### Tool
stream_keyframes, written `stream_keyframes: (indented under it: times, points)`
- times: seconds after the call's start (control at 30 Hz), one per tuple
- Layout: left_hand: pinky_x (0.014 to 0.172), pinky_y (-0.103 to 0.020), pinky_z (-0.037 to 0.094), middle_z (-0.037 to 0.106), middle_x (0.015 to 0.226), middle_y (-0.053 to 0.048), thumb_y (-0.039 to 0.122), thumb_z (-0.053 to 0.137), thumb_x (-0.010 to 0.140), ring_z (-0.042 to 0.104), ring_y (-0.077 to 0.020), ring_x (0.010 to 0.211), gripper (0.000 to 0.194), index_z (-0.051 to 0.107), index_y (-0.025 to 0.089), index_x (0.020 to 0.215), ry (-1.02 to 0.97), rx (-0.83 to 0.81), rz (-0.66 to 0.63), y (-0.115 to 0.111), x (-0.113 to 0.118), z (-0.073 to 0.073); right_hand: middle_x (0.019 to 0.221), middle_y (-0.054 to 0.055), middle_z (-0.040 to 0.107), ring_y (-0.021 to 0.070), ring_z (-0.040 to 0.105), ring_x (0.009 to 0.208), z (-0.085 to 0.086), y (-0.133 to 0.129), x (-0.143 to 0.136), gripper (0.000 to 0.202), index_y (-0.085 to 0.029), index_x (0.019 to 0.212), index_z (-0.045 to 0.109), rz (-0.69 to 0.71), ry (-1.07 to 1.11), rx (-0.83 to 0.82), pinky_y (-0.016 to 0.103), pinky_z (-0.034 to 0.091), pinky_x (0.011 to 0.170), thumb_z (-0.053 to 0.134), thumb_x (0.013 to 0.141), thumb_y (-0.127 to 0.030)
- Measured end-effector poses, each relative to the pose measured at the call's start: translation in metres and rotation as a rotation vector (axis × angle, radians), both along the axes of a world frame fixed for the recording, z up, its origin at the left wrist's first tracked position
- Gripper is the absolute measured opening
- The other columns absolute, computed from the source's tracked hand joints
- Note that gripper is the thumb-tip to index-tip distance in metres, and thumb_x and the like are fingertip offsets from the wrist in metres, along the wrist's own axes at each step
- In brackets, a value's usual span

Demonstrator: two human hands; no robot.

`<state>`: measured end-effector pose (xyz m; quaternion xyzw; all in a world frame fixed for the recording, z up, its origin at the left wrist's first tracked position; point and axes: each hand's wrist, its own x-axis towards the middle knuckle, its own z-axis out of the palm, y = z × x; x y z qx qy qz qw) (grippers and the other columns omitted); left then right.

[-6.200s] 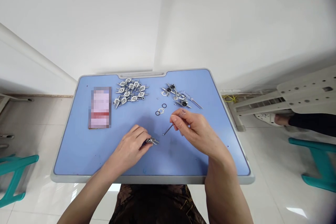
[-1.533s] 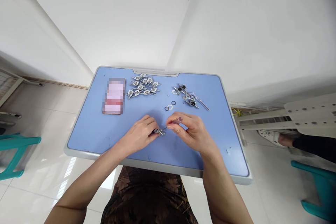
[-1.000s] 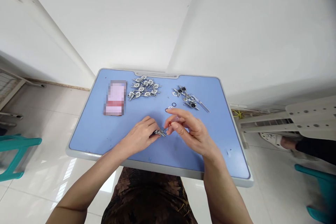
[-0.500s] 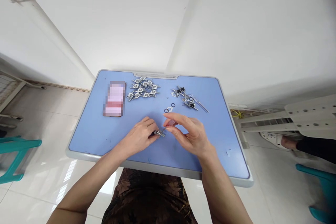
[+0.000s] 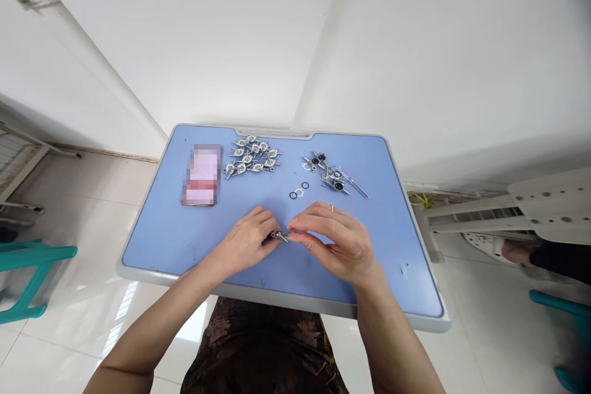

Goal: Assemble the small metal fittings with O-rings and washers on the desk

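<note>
My left hand (image 5: 252,235) is closed around a small metal valve-like fitting (image 5: 280,235) low over the middle of the table, its stem poking out past the fingertips. Opposite it, my right hand (image 5: 339,240) pinches what looks like a small screwdriver with a reddish see-through handle. The fingers cover most of this tool, and its thin shaft points at the fitting. Just beyond the hands lie two black O-rings (image 5: 305,185) and a flat metal plate (image 5: 300,193).
The blue table (image 5: 161,234) bears a phone (image 5: 203,175) at left, several metal fittings (image 5: 252,157) at the back, and fittings with black round parts (image 5: 323,163) beside a slim metal tool (image 5: 355,184) at right. Teal stools (image 5: 37,255) flank it. Another person's foot (image 5: 512,252) shows at right.
My right hand has turned over the tool, its fingers now closer together and covering the reddish handle. The left hand keeps the fitting in nearly the same place.
</note>
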<state>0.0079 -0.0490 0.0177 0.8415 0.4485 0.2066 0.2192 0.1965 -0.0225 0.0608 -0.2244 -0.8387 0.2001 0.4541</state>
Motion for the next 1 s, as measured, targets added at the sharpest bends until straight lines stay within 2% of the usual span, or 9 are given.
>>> stream_keyframes:
  times: [0.17, 0.3, 0.47, 0.57, 0.7, 0.77, 0.83, 0.93, 1.0]
  points:
    - [0.073, -0.033, 0.046, 0.059, 0.084, -0.004, 0.025, 0.053, 0.091, 0.052, -0.0203, 0.083, 0.010, 0.058, 0.018, 0.086, 0.003, -0.012, -0.014, 0.000, -0.001, 0.000, 0.076, 0.002, 0.069, 0.0140, 0.062, 0.065, 0.003, -0.002, 0.005, 0.014, -0.021, 0.096, 0.061, -0.073, -0.046, -0.083, 0.028, 0.050, 0.060, 0.061, 0.086, -0.013]
    - [0.073, -0.033, 0.046, 0.060, 0.084, -0.004, 0.023, 0.055, 0.090, 0.051, -0.0201, 0.083, 0.007, 0.058, 0.018, 0.088, -0.007, -0.005, -0.017, 0.000, -0.002, -0.002, 0.087, 0.004, 0.071, 0.0148, 0.064, 0.075, 0.010, -0.001, 0.011, 0.021, -0.022, 0.106, 0.061, 0.043, -0.069, -0.237, 0.029, 0.052, 0.070, 0.048, 0.092, -0.012]
    - [0.073, -0.033, 0.046, 0.060, 0.084, -0.004, 0.024, 0.055, 0.090, 0.052, -0.0199, 0.083, 0.009, 0.059, 0.017, 0.086, -0.003, -0.001, -0.012, 0.000, -0.001, -0.001, 0.084, 0.003, 0.070, 0.0137, 0.063, 0.075, 0.015, 0.000, 0.016, 0.019, -0.021, 0.103, 0.062, 0.102, -0.090, -0.249, 0.028, 0.051, 0.069, 0.051, 0.091, -0.012]
    - [0.073, -0.032, 0.046, 0.061, 0.084, -0.004, 0.025, 0.055, 0.091, 0.052, -0.0199, 0.084, 0.011, 0.059, 0.017, 0.085, -0.001, -0.010, -0.015, 0.000, -0.002, -0.001, 0.071, 0.001, 0.065, 0.0125, 0.058, 0.063, 0.010, -0.001, 0.014, 0.002, -0.020, 0.089, 0.062, -0.014, -0.105, -0.201, 0.025, 0.048, 0.059, 0.062, 0.087, -0.020]
    - [0.073, -0.033, 0.046, 0.060, 0.084, -0.005, 0.024, 0.054, 0.091, 0.052, -0.0201, 0.084, 0.011, 0.058, 0.017, 0.084, 0.001, 0.002, -0.016, 0.000, -0.002, -0.001, 0.064, -0.002, 0.059, 0.0096, 0.050, 0.050, -0.001, 0.000, 0.009, 0.013, -0.021, 0.080, 0.055, -0.231, -0.088, -0.106, 0.023, 0.043, 0.049, 0.066, 0.084, -0.026]
    - [0.073, -0.033, 0.047, 0.060, 0.085, -0.004, 0.023, 0.054, 0.091, 0.052, -0.0201, 0.084, 0.010, 0.058, 0.017, 0.084, -0.001, 0.009, -0.020, 0.000, -0.002, -0.002, 0.066, -0.001, 0.061, 0.0105, 0.053, 0.052, -0.005, 0.001, 0.008, 0.009, -0.021, 0.088, 0.057, -0.273, -0.112, -0.048, 0.024, 0.045, 0.051, 0.064, 0.085, -0.025]
    - [0.073, -0.034, 0.047, 0.060, 0.084, -0.004, 0.023, 0.055, 0.090, 0.052, -0.0202, 0.084, 0.009, 0.058, 0.017, 0.084, 0.000, 0.011, -0.018, 0.000, -0.002, -0.002, 0.077, 0.003, 0.066, 0.0137, 0.059, 0.063, -0.005, 0.002, 0.007, 0.014, -0.021, 0.102, 0.059, -0.246, -0.162, 0.001, 0.026, 0.049, 0.058, 0.059, 0.089, -0.023]
    - [0.074, -0.035, 0.047, 0.061, 0.085, -0.004, 0.022, 0.056, 0.089, 0.053, -0.0208, 0.085, 0.007, 0.057, 0.017, 0.084, -0.005, 0.014, -0.014, 0.000, -0.002, -0.004, 0.103, 0.010, 0.068, 0.0180, 0.064, 0.089, 0.002, 0.001, 0.008, 0.033, -0.020, 0.127, 0.050, -0.098, -0.213, -0.070, 0.031, 0.053, 0.073, 0.045, 0.094, -0.017]
    - [0.076, -0.035, 0.048, 0.061, 0.087, -0.005, 0.021, 0.055, 0.089, 0.053, -0.0212, 0.086, 0.006, 0.057, 0.018, 0.085, -0.007, 0.015, -0.017, 0.000, -0.002, -0.004, 0.111, 0.010, 0.066, 0.0170, 0.064, 0.098, 0.006, -0.002, 0.009, 0.042, -0.020, 0.136, 0.042, 0.005, -0.190, -0.165, 0.031, 0.054, 0.080, 0.037, 0.095, -0.012]
